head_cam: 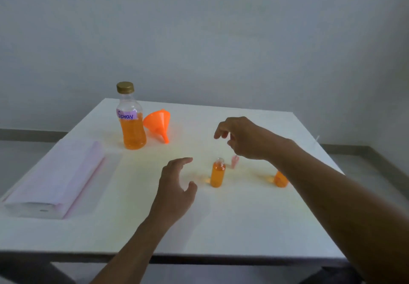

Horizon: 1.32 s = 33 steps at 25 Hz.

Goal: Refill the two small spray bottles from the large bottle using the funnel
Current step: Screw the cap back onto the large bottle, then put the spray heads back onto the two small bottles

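The large bottle (pixel 132 119) stands capped at the back left, about half full of orange liquid, with a "Spray" label. An orange funnel (pixel 159 124) lies on its side just right of it. One small bottle (pixel 217 173) full of orange liquid stands uncapped mid-table. A pink spray top (pixel 234 161) lies right behind it. The second small bottle (pixel 280 179) is partly hidden by my right forearm. My left hand (pixel 176 188) hovers open just left of the uncapped bottle. My right hand (pixel 241 137) hangs above the spray top, fingers loosely curled, holding nothing.
A folded pale pink cloth or paper stack (pixel 55 179) lies at the table's left edge. The white table (pixel 221 228) ends close in front of me; a grey wall rises behind it.
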Available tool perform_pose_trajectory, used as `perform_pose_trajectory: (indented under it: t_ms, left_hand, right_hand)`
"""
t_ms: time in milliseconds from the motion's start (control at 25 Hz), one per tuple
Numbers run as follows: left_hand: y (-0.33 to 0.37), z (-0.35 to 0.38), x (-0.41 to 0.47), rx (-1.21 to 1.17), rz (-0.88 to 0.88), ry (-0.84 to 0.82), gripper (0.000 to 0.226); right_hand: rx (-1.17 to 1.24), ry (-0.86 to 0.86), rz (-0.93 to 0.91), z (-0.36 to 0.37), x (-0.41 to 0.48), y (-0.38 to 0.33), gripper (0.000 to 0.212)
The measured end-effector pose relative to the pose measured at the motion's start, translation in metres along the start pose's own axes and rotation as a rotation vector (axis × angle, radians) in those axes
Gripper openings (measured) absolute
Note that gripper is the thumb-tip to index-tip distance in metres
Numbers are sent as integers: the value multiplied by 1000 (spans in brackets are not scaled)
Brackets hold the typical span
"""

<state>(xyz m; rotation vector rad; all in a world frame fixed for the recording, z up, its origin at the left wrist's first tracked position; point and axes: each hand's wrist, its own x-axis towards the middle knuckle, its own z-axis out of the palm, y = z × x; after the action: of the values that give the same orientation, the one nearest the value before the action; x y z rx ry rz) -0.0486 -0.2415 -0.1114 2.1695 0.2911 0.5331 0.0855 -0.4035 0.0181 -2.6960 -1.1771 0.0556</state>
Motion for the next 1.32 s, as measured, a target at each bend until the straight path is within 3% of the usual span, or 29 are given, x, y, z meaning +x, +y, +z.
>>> perform_pose_trajectory:
  t_ms: [160,280,360,520,680,800,960,1040,1320]
  left_hand:
    - [10,30,1,-97,-44,-87,70]
    - [11,39,11,-131,-61,-121,74]
    - [11,40,16,-148,-49,-135,67]
    - [9,41,20,-178,-71,-146,44]
    - [7,39,19,-194,-91,-129,38]
    - [6,37,18,-198,-96,-118,36]
    - [4,36,18,-187,-75,-109,38]
    - [4,36,18,-189,-77,-113,38]
    - [3,37,18,-229,-57,-124,32]
  right_hand:
    - [-138,-56,-25,37,-13,8,48]
    - [-461,-108,-65,60,-11,15,44]
    - [-615,-159,-18,66,-10,17,32]
    - [-664,-139,60,70,-8,25,22]
    - [-337,148,166,62,-11,35,26]
    - [168,424,333,34,-19,27,15]
    - [843,597,243,21,-43,4,11]
    - [1096,616,200,26,-51,-4,21]
    - [1143,706,173,43,-44,0,25]
